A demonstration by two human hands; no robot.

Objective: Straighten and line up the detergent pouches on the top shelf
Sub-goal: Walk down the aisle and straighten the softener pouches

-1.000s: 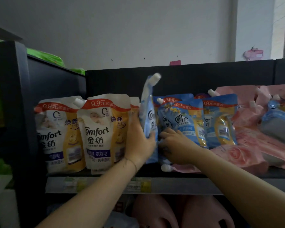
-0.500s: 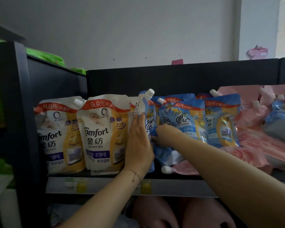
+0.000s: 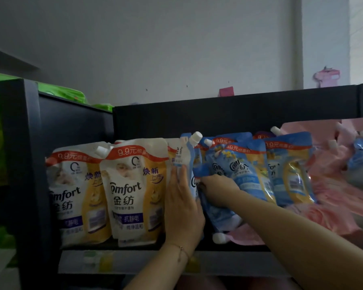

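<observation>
On the top shelf (image 3: pixel 134 261) two white-and-yellow Comfort pouches (image 3: pixel 130 193) stand upright at the left. Right of them a blue pouch (image 3: pixel 188 151) stands edge-on with its white cap up. My left hand (image 3: pixel 182 206) lies flat against its side, fingers straight and pointing up. My right hand (image 3: pixel 218 186) reaches in just right of it, fingers curled into a slumped blue pouch (image 3: pixel 220 216); the fingertips are hidden. More blue pouches (image 3: pixel 249 170) lean behind and to the right.
Pink pouches (image 3: pixel 333 197) lie in a loose heap at the right, one flat at the front with its cap (image 3: pixel 218 237) at the shelf edge. A black side panel (image 3: pixel 19 164) closes the left end, a black back panel (image 3: pixel 218 116) the rear. Green packs (image 3: pixel 59 91) sit beyond.
The edge-on blue pouch has come down from a raised position and now stands next to the white pouches. My left hand flattened against it. My right hand pushed deeper among the blue pouches.
</observation>
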